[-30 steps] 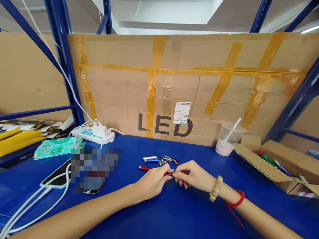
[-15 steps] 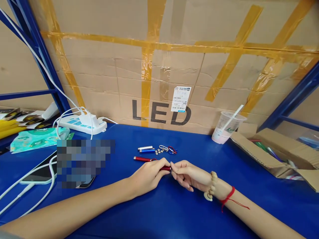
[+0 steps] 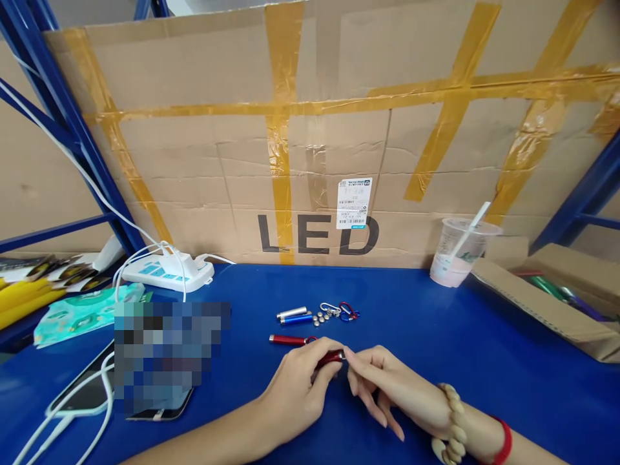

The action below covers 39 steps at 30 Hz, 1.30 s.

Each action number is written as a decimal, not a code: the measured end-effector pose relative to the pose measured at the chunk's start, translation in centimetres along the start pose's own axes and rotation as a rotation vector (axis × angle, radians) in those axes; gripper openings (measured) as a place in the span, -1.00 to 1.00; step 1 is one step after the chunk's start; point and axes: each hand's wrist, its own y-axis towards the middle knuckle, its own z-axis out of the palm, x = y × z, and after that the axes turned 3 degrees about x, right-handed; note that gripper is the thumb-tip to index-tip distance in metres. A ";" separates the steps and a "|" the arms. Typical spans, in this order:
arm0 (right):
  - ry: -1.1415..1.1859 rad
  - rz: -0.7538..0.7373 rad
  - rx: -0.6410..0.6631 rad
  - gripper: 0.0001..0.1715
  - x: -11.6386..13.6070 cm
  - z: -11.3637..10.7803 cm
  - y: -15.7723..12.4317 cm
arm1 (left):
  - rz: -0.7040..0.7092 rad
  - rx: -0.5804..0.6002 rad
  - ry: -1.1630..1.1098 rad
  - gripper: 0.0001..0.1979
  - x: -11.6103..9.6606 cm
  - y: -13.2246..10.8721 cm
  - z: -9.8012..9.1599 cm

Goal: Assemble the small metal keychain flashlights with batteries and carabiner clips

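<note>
While the left hand [image 3: 295,394] pinches the red tube [image 3: 331,357], the right hand [image 3: 382,384] pinches its end.

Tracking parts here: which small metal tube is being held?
The dark red tube, pinched between the left hand and right hand; the silver tube, blue tube and second red tube lie on the table.

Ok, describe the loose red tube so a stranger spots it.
Find the cardboard wall printed LED, then the blue table below it. The red tube lies by the left hand, in front of the silver tube and blue tube; unlike the red piece in the fingers, nobody holds it.
</note>
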 end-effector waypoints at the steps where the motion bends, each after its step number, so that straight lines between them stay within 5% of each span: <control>1: 0.001 -0.008 -0.019 -0.31 0.1 -0.1 0.1 | -0.021 -0.005 -0.016 -0.80 0.0 0.0 0.0; 13: -0.097 -0.236 -0.369 -0.41 -0.3 -1.5 0.6 | -0.086 -0.036 0.013 -0.79 -0.3 0.7 -0.4; 23: -0.429 -0.473 -0.429 -0.64 -0.4 -1.6 -0.4 | 0.005 0.016 0.163 -0.80 -0.2 0.3 -0.1; 39: -0.593 -0.522 -0.428 -0.74 -0.2 -2.0 -1.1 | 0.127 0.089 0.237 -0.78 -0.1 -0.2 -0.1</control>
